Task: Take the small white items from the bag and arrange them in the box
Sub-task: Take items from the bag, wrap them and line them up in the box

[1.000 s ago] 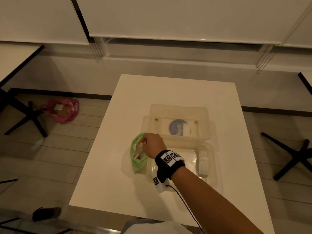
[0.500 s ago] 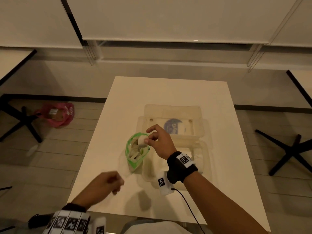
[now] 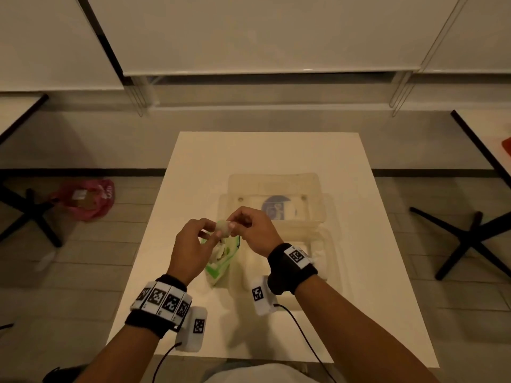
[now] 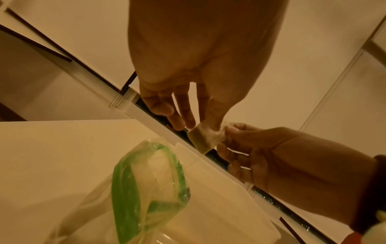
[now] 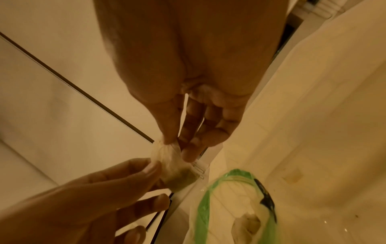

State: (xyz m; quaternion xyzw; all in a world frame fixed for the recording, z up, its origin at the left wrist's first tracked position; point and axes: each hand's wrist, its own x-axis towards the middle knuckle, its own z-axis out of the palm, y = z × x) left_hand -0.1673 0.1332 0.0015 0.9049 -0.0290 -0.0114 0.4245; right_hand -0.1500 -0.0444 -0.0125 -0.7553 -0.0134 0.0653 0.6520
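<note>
1. Right now the flat white table [image 3: 193,167] holds everything close, so both hands can reach.
2. Beside the bag sits the clear plastic box [image 3: 318,186], open on top, I think so things can drop in.
3. Between the arms stands the clear bag with a green rim [image 3: 221,261], mouth up, more white things inside.
4. Above the bag, the left hand [image 3: 190,244] and right hand [image 3: 254,230] meet; fingertips of each pinch one small white soft packet [image 3: 224,228].
</note>
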